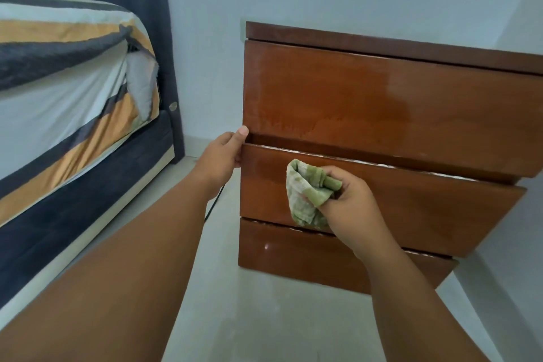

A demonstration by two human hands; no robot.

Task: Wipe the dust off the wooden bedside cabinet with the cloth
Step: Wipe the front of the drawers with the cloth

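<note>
While the wooden bedside cabinet (367, 114) is steadied at its left edge, a bunched green cloth (308, 194) is held against the front of the middle drawer (426, 209). The cloth is gripped by the right hand (349, 203), whose fingers (332, 203) are curled tightly around the wad, part of it hanging down toward the lower drawer (293, 253). The left hand (223, 153) is set at the cabinet's corner, the thumb laid into the gap above the middle drawer and the remaining fingers wrapped round the side, mostly hidden from view. Pale streaks (dust or wiping marks, it cannot be told which) are seen on the upper drawer (352, 97), and light specks are seen along the drawers' top edges. The step in hand is judged to be the wiping of the middle drawer front, near its left end. A sideways pass toward the right end is called for next, with the cloth kept flat on the wood, and the dusty drawer edges are yet to be cleared. A striped bed (67, 73) stands to the left, well apart across the floor (264, 317).
</note>
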